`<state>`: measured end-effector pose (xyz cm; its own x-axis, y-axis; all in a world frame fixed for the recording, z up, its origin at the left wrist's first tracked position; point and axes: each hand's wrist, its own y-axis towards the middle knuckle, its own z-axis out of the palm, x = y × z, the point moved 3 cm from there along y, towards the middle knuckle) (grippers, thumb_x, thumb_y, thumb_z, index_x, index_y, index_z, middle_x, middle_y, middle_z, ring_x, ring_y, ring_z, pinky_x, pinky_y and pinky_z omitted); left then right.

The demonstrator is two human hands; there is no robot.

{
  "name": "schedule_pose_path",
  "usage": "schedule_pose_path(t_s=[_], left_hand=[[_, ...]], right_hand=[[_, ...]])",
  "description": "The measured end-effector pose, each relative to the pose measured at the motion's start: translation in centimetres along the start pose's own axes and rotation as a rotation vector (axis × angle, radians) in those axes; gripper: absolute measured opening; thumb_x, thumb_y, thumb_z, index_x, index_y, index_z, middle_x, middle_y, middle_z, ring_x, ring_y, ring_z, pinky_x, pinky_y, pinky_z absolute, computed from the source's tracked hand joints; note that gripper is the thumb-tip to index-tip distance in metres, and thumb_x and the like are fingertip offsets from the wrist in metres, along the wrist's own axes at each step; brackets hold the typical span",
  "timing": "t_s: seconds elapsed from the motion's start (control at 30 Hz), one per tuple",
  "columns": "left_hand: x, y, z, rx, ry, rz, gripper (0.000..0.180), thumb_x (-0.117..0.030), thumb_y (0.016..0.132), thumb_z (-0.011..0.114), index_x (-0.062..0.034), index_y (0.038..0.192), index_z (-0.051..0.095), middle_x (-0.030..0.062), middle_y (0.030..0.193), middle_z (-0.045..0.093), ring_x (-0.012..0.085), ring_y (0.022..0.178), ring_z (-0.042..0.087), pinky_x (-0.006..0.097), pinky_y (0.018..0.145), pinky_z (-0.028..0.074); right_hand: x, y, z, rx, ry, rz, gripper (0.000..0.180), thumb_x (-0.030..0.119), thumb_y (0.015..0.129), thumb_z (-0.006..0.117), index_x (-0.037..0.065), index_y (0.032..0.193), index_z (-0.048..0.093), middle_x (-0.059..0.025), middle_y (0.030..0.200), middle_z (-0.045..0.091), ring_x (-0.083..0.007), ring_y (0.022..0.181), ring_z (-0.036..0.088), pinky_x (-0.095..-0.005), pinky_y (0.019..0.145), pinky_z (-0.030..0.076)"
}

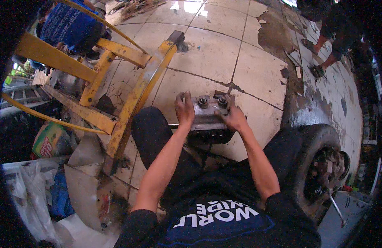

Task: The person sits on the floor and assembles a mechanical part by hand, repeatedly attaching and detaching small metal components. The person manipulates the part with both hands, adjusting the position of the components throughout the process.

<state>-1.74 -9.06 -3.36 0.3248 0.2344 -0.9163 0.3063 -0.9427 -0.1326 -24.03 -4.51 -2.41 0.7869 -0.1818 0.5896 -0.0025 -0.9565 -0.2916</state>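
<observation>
A grey metal block (208,113) with two round, bolt-like pieces on its top sits between my knees, held from both ends. My left hand (185,110) has its fingers closed around the left end. At the right end, my right hand (234,117) grips the block, its thumb on the upper face near the right round piece. Under the block is a dark, ridged part (217,136), mostly shaded. What lies beneath my fingers is hidden.
A yellow steel frame (135,97) stands on the tiled floor at left. At my right is a tyre (329,138) with a metal rod (336,206) near its hub. Plastic sheeting (29,196) lies lower left. Two people are at the far left and far right.
</observation>
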Motion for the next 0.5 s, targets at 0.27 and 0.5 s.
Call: schedule_pose_path(t_s=[0.27, 0.5], left_hand=[[-0.3, -0.4, -0.5, -0.039, -0.074, 0.020, 0.053, -0.044, 0.096, 0.049, 0.0051, 0.114, 0.059, 0.0220, 0.115, 0.061, 0.0345, 0.111, 0.056, 0.040, 0.098, 0.040], [-0.5, -0.6, -0.2, -0.052, -0.071, 0.039, 0.052, -0.043, 0.098, 0.045, 0.0046, 0.114, 0.058, 0.0223, 0.114, 0.060, 0.0338, 0.109, 0.056, 0.040, 0.097, 0.040]], right_hand=[[-1.1, 0.5, -0.4, 0.069, 0.255, -0.039, 0.087, 0.063, 0.091, 0.045, 0.007, 0.151, 0.014, -0.0270, 0.130, 0.054, -0.0428, 0.120, 0.053, -0.0457, 0.100, 0.043], [-3.2, 1.9, 0.3, 0.032, 0.338, -0.130, 0.059, 0.044, 0.101, 0.032, 0.015, 0.152, 0.020, -0.0222, 0.143, 0.044, -0.0421, 0.125, 0.048, -0.0446, 0.105, 0.039]])
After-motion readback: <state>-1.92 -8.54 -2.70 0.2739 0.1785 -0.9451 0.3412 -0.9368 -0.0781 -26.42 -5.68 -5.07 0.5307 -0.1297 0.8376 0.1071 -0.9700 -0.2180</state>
